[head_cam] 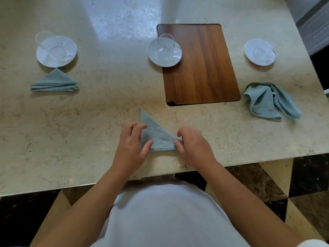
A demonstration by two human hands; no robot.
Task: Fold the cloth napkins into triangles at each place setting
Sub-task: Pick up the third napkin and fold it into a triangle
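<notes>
**A:** Where do things stand?

**B:** Far left of the fingers, a folded napkin (pixel 55 82) lies as a finished triangle below a saucer (pixel 56 51) with a glass cup. The left hand (pixel 132 145) rests on the left edge of the middle napkin (pixel 156 134). Its fingers (pixel 136 127) are bent and slightly apart, with the thumb laid on the cloth. The right hand (pixel 192 147) pinches the right corner between thumb and forefinger.

**A:** What could go wrong?

**B:** The layers are the main worry, I'd say. If the left fingers lift before the crease is pressed, the cloth may spring open. If the right fingers tug the corner sideways, the layers could slide and the edges stop matching. The napkin lies under and between the fingers, close to the near edge of the table (pixel 106 180), so a drag towards the body might pull it off. It probably belongs up by the middle saucer (pixel 164 52), well beyond the fingertips, and a careless carry could knock the cup there.

**A:** And to the right?

**B:** Well right of the right fingers, past the wooden board (pixel 199 65), a crumpled napkin (pixel 268 102) lies unfolded. That one is not yet done.

**A:** Any writing?

**B:** None I can read. There is no brand or label on the cloth, saucers, cups or board.
</notes>
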